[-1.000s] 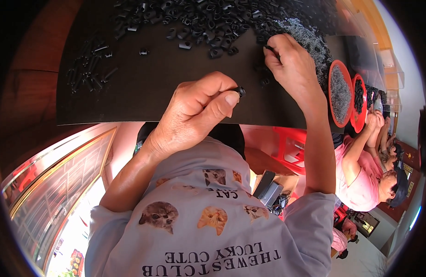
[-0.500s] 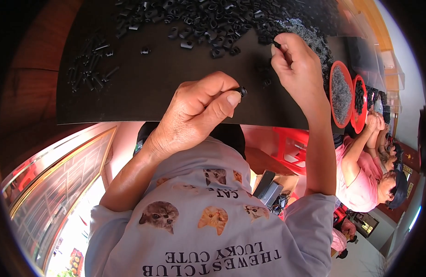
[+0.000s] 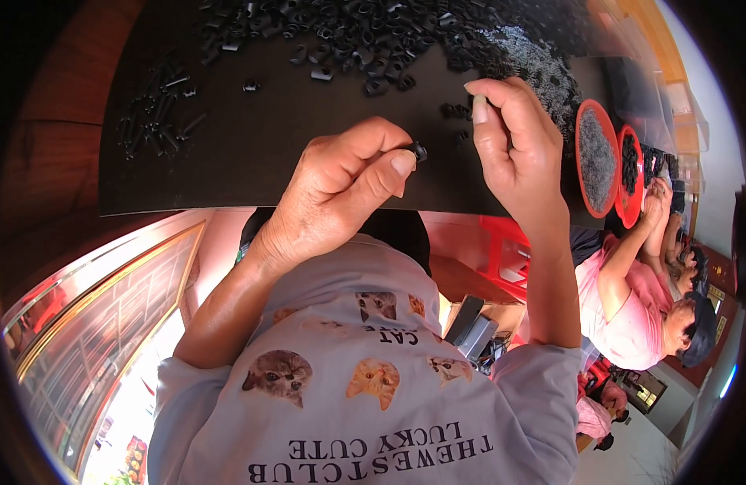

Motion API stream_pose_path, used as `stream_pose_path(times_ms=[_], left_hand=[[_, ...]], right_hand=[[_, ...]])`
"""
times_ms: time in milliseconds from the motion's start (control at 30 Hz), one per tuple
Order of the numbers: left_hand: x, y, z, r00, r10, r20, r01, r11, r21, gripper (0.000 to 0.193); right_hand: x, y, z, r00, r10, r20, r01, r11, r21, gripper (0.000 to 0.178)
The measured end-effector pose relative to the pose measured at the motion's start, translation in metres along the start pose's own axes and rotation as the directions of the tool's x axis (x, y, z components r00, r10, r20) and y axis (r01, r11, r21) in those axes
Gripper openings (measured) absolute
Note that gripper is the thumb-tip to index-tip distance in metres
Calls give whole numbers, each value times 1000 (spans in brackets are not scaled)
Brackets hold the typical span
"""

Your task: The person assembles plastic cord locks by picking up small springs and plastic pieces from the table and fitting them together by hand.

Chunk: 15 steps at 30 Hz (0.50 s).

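My left hand (image 3: 332,194) pinches a small black ring-shaped part (image 3: 418,151) between thumb and forefinger, just above the black mat (image 3: 252,153). My right hand (image 3: 514,141) is held close beside it, to the right, thumb and fingertips pressed together; whatever lies between them is hidden. A long pile of similar black parts (image 3: 365,32) runs along the mat's far side. A heap of tiny grey pieces (image 3: 538,65) lies just beyond my right hand.
A small group of black rod-like parts (image 3: 159,121) sits at the mat's left end. Two red bowls (image 3: 596,158) of grey and black pieces stand at the right. A person in pink (image 3: 631,299) works beyond them. Brown wood (image 3: 58,162) borders the mat.
My right hand has drawn back from the pile of parts toward my left hand, fingertips now pinched together. My left hand has kept still with the black part.
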<state>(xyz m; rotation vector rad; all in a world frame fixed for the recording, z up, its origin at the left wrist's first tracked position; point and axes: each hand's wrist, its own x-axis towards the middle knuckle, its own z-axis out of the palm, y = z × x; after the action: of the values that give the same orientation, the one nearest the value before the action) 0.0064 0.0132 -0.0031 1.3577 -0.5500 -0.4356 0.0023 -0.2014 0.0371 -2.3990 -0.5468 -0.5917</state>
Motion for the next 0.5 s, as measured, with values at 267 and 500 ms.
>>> stream_pose_path(times_ms=[267, 500], left_hand=[[-1, 0, 0, 1000, -10, -16, 10, 1000, 3, 19], [-1, -2, 0, 1000, 16, -14, -16, 1000, -3, 19]], right_hand=[[1, -27, 0, 994, 57, 88, -67, 992, 108, 13], [-2, -37, 8, 992, 28, 126, -62, 960, 274, 16]])
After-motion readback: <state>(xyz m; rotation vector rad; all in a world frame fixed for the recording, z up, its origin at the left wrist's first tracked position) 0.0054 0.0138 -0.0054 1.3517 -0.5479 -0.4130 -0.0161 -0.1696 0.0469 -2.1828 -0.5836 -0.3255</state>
